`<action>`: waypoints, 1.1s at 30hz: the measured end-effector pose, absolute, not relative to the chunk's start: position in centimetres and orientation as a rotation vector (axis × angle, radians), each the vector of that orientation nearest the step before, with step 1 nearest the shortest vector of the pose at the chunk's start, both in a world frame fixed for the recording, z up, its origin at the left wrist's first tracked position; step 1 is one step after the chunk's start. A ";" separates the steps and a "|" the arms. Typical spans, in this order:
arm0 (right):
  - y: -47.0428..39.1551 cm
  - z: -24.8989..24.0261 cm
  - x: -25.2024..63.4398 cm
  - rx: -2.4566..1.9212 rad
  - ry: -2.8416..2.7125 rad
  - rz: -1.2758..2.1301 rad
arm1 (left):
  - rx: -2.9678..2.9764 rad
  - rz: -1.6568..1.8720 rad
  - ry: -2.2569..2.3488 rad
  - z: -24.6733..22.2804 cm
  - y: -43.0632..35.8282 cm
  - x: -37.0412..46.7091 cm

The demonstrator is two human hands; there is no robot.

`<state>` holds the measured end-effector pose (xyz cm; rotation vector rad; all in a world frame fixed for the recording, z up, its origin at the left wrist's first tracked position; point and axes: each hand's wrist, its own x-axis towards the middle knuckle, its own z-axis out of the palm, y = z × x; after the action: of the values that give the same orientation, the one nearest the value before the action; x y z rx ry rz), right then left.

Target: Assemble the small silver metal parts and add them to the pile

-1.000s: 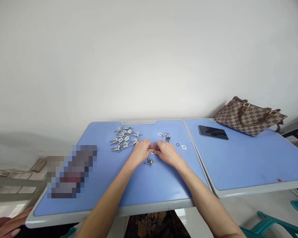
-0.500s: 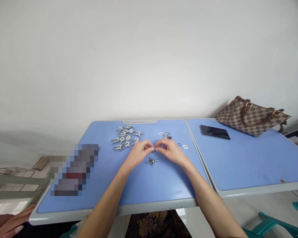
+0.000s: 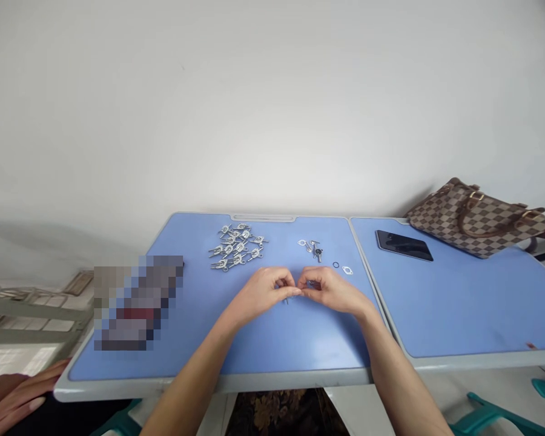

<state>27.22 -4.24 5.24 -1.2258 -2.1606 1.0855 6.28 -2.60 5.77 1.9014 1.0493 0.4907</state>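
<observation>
My left hand [image 3: 269, 289] and my right hand [image 3: 330, 289] meet fingertip to fingertip over the blue table, both pinched closed. What they pinch is too small and covered to make out. Just beneath the fingertips, a small metal fitting [image 3: 287, 300] shows only in part. Beyond my right hand lie several loose metal parts [image 3: 318, 251], a white flat gasket [image 3: 302, 242], a thin black ring [image 3: 336, 264] and another white gasket [image 3: 347, 270]. Farther left, a cluster of similar metal fittings [image 3: 240, 247] is spread on the tabletop.
A blurred-out dark object [image 3: 140, 306] lies on the left of the blue table [image 3: 191, 357]. On the adjoining right table are a black phone [image 3: 404, 245] and a checkered handbag [image 3: 476, 221]. Another person's hand [image 3: 22, 393] rests at the lower left.
Both hands have come nearer to me, over the metal fitting that lay uncovered before. A thin dark ring seen at the fingertips earlier is now hidden. The view has shifted slightly.
</observation>
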 end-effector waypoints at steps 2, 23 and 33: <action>-4.5 5.1 27.2 -1.190 -2.193 1.108 | 1.910 0.506 1.065 5.5 -2.1 5.8; -4.6 4.0 26.1 -1.222 -2.231 1.007 | 1.877 0.401 1.149 3.0 -0.7 5.3; -3.9 3.0 25.5 -1.422 -2.051 1.142 | 1.921 0.328 1.140 3.8 -0.9 5.1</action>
<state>25.47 -3.90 3.04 -1.4219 -2.0512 1.1423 5.14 -0.93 3.79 1.9215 1.1402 0.3277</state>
